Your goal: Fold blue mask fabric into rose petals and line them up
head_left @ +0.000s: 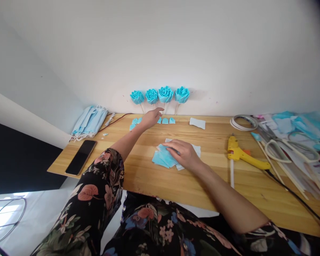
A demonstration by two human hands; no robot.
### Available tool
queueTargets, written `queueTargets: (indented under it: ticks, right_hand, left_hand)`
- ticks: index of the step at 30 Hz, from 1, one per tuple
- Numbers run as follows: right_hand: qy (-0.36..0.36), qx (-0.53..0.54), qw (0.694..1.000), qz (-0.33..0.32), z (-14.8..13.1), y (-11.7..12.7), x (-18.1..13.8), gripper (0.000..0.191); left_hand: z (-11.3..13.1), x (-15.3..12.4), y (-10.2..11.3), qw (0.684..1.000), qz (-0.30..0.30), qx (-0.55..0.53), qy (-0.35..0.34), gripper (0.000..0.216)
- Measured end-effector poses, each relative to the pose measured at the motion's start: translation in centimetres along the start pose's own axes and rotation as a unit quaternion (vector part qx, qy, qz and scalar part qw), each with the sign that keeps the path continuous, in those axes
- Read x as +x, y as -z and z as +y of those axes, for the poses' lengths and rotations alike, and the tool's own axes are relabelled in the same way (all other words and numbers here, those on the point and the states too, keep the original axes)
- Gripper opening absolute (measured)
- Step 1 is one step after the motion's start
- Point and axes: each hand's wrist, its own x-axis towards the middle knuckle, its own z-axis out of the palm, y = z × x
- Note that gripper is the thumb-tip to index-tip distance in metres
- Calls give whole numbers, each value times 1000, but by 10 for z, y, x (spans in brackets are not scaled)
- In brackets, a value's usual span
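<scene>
My left hand [152,118] reaches toward the back of the table, fingers stretched out, over a row of small blue petal-shaped pieces [165,121]. Nothing shows in its fingers, and part of the row is hidden beneath it. Nearer to me, my right hand [183,153] is at a loose pile of light-blue fabric pieces [161,159], its thumb and fingers closed on one of them. White fabric [196,150] lies under that hand. Several blue fabric roses [165,94] on thin sticks lean against the wall behind my left hand.
A yellow glue gun [236,151] lies at right, its black cord running off. Beyond it are a tape roll [244,122], scissors [278,144] and blue scraps [304,124]. At left are a phone [81,157] and face masks [89,121]. A white piece [197,123] lies at the back.
</scene>
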Motion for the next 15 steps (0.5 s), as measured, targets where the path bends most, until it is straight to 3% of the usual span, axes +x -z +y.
queueTargets:
  ticks: [10,15]
  right_hand:
    - [48,-26,998,24,-2,0,2,26]
    - [65,-35,997,35,-4,1,3,25]
  left_hand:
    - [28,-5,-17,999,-29,-16,-17,54]
    - [45,-6,-17,987,-116,-53,-94,60]
